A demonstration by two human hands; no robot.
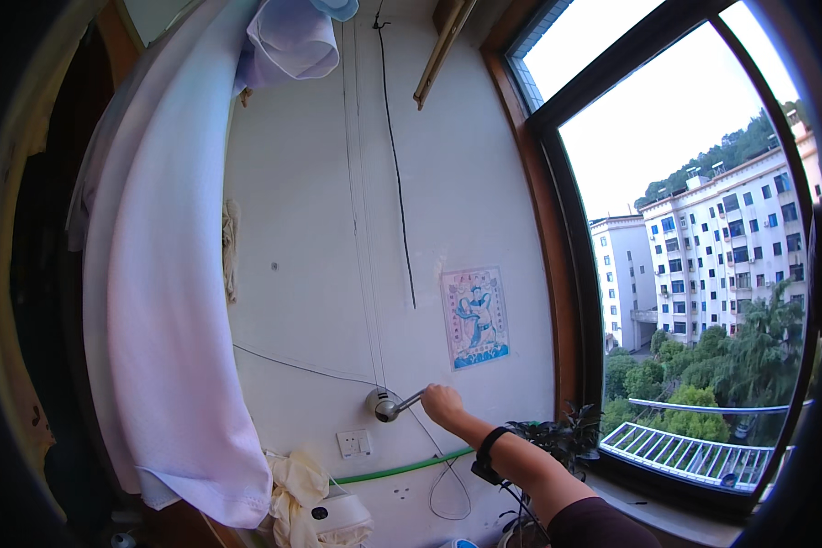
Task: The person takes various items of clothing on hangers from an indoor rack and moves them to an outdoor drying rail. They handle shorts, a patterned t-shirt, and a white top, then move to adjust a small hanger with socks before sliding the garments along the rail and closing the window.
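My right hand (442, 404) grips the end of a metal crank handle (409, 402), its fingers curled around it. The handle belongs to a round hand-crank winch (381, 405) fixed low on the white wall. Thin cables (368, 274) run from the winch straight up the wall. A black strap (491, 445) circles my right wrist. Just below and left of the crank is a white wall socket (353, 444). My left hand is out of view.
Pale clothes (171, 288) hang at the left. A green hose (404, 467) crosses the wall below the winch, near a dark-leaved potted plant (568, 438). The large window (671, 226) stands at the right. A printed picture (476, 317) and a dangling black cord (397, 164) are on the wall.
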